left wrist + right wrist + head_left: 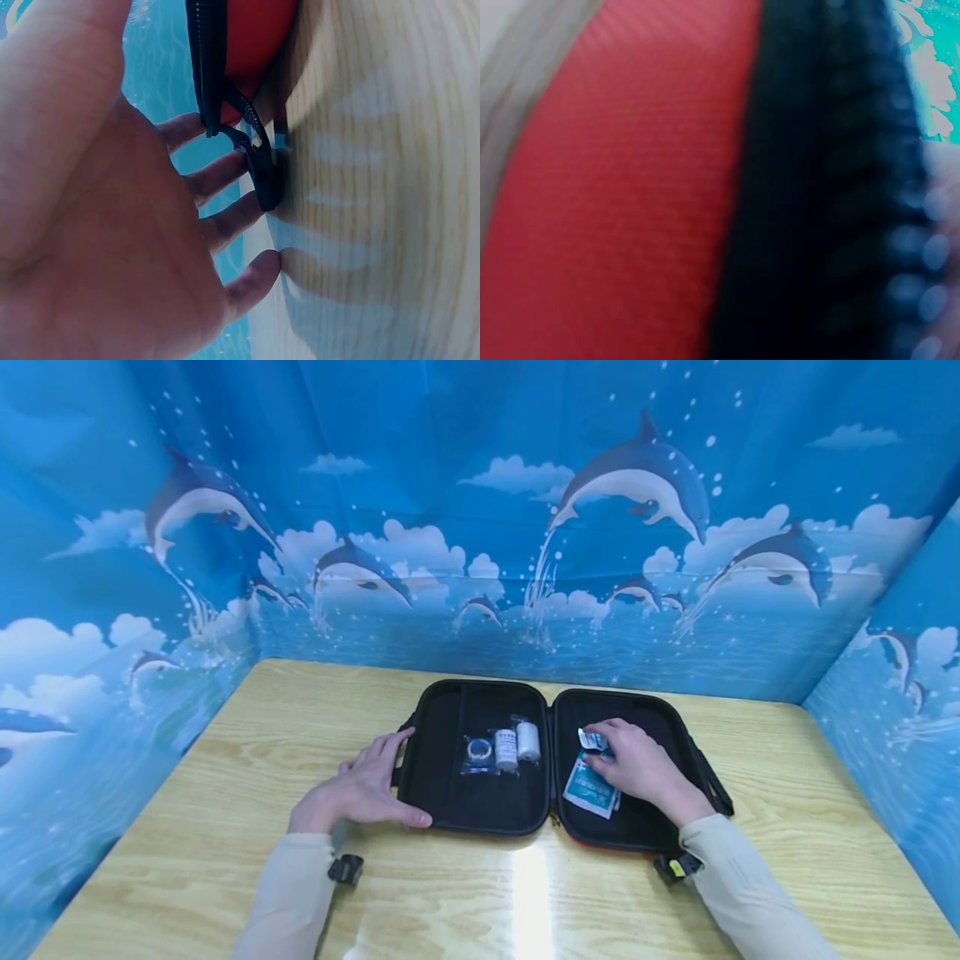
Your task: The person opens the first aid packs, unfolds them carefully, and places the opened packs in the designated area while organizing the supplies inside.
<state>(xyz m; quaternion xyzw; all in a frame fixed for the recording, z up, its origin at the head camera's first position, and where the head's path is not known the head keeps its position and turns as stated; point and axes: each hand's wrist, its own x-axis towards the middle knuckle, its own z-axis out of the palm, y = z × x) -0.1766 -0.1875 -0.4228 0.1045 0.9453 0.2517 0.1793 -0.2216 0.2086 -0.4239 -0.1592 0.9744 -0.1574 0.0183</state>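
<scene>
A zippered case, black inside with a red shell, lies unfolded on the table. My left hand rests at its left edge with thumb and fingers spread; in the left wrist view the fingers reach beside a black strap. Over the right half, my right hand pinches a small white-and-blue packet. Under it lie teal-and-white flat packets. The left half holds two white rolls in clear wrap, one printed and one plain, and a bagged round item.
The light wooden table extends around the case. A blue dolphin-print curtain hangs behind and at both sides. A black handle sticks out at the case's right side. The right wrist view is mostly filled by the red shell and zipper.
</scene>
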